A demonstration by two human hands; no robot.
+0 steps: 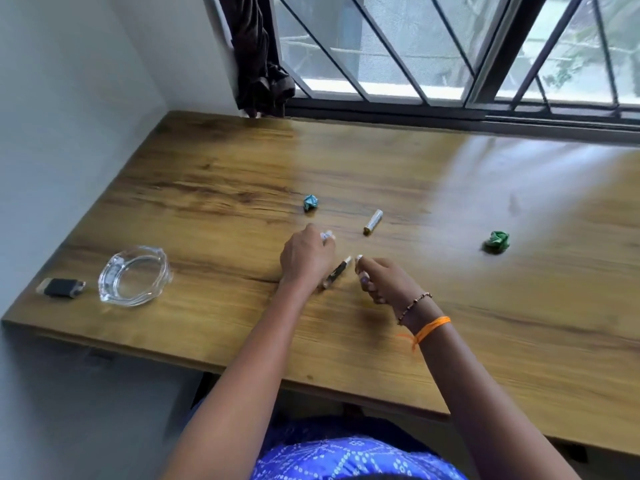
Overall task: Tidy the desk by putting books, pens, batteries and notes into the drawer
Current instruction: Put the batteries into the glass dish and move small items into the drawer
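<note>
On the wooden desk (214,188) my left hand (304,259) is closed, and a small pale end, apparently a battery (327,234), pokes out of its fingertips. My right hand (384,282) is curled shut just to the right, with another pale tip (358,259) showing at its fingers. Between the two hands a dark battery (335,274) lies slantwise on the wood. Just beyond the hands lies a light-coloured battery (373,222). Farther back sits a crumpled blue note (310,203), and a crumpled green note (497,242) sits off to the right. No drawer is visible.
A glass ashtray (135,275) and a black lighter (62,287) sit near the desk's left front corner. A white wall borders the left side. A barred window (398,64) with a dark curtain (259,57) runs along the back.
</note>
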